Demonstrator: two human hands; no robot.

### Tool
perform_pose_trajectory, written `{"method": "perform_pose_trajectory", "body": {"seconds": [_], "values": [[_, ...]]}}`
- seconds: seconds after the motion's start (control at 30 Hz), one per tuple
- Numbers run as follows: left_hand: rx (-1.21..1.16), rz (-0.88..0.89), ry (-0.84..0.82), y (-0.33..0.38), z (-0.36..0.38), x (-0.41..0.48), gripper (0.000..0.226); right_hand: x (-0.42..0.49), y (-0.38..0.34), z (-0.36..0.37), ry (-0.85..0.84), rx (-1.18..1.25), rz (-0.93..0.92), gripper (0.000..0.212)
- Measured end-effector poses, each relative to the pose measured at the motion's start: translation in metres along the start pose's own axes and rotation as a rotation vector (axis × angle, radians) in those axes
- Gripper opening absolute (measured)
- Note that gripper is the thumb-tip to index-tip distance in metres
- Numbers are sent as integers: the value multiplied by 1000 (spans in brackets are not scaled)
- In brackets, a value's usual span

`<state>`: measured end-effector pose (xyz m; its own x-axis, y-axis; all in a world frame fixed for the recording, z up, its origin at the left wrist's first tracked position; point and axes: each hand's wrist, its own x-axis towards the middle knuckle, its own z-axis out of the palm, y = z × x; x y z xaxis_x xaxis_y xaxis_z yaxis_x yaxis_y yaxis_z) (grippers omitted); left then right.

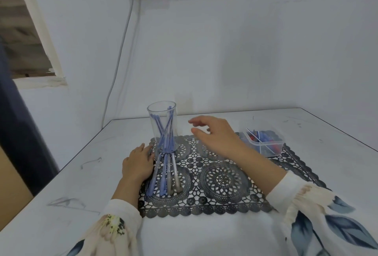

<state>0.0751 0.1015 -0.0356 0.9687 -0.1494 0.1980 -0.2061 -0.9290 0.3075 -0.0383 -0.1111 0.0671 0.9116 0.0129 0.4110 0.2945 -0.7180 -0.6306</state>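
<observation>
A clear cup [162, 124] of crossed blue pens [163, 133] was stood on the far left corner of a lace mat [223, 180]; loose pens [165, 176] were laid before it; the left hand [138, 162] was rested flat just beside them, gripping nothing; the right hand [214, 133] was held open, empty, beside the cup; the contents of the tub [263, 143] were blurred.

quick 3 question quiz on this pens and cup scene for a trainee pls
1. True or false: the right hand hovers open, holding nothing.
2. Where do the loose pens lie? A) in a drawer B) on the lace mat C) on the floor
3. Short answer: what does the clear cup hold?
Key: 1 true; 2 B; 3 blue pens.
</observation>
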Motion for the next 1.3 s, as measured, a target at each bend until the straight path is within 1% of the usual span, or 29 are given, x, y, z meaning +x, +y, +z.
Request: {"method": "perform_pose_trajectory", "body": {"seconds": [0.07,0.17,0.33,0.4,0.5,0.57,0.67,0.77,0.93,1.07,1.2,1.3], "values": [[0,-8,-25,0,3,1,47,16,-17,0,36,53,-27,27],[19,-18,-16,0,4,1,47,49,-36,5,59,29,-86,28],[26,-23,1,-1,5,1,46,110,-51,22,-19,-58,-48,32],[26,-21,6,0,5,1,46,128,-57,25,-108,-159,-50,32],[22,-20,13,0,5,2,46,148,-65,27,-362,-383,-96,34],[18,-19,14,-1,5,2,46,157,-67,26,-506,-462,-118,35],[27,-12,19,-1,6,2,46,168,-66,24,-586,-467,-133,30],[39,-2,30,-1,6,3,45,175,-59,23,-662,-371,-72,26],[40,-8,28,0,6,3,45,179,-48,31,-652,-371,-60,23],[42,-7,35,2,5,2,45,176,-48,36,-645,-356,-77,14],[44,-8,34,2,5,2,45,175,-45,36,-622,-357,-110,19],[39,-11,31,2,4,1,45,176,-43,38,-574,-303,-111,13]]}}
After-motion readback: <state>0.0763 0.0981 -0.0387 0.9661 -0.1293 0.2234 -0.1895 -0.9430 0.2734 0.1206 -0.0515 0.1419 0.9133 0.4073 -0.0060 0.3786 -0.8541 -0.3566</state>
